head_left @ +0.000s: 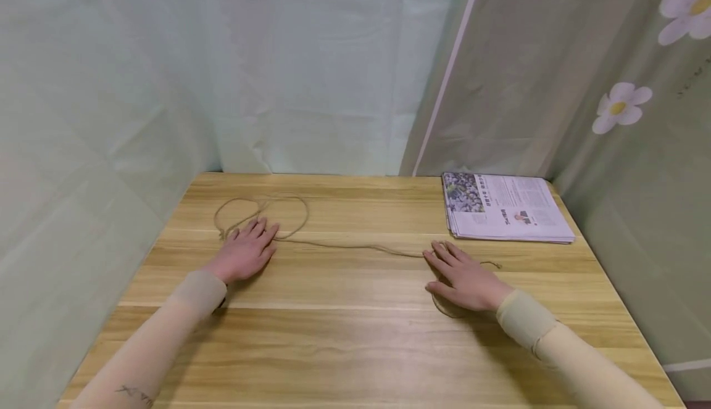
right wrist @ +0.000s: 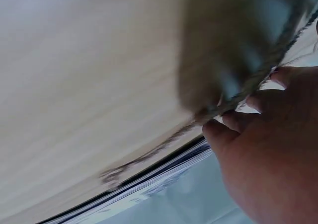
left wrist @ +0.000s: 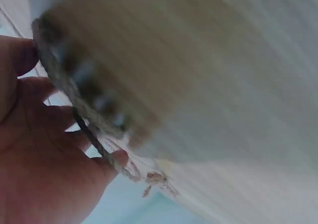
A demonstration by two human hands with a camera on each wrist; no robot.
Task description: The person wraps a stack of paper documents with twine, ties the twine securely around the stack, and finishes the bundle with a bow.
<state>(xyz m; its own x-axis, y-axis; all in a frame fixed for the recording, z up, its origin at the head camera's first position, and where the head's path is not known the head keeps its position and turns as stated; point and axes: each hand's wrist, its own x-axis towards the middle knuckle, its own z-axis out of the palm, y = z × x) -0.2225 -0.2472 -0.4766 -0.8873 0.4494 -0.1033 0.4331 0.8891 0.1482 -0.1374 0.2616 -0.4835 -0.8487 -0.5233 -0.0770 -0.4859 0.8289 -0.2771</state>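
A thin brown twine (head_left: 347, 247) runs across the wooden table between both hands. My left hand (head_left: 244, 252) rests palm down on it at the left, fingers spread. Beyond that hand the twine forms two loose loops (head_left: 306, 211); a small knot (left wrist: 155, 177) shows past the fingers in the left wrist view. Over at the right, my right hand (head_left: 469, 279) lies with its fingertips on the twine. A short twine end (head_left: 491, 264) pokes out beyond it, and a slack bend (head_left: 441, 310) shows below the thumb. Parts under both hands are hidden.
Folded newspapers (head_left: 513, 208) are stacked at the table's back right corner, just beyond the right hand. The wood-grain table (head_left: 344, 335) is bordered by pale curtains (head_left: 333, 76) at the back and sides; those on the right bear white flowers (head_left: 619, 108).
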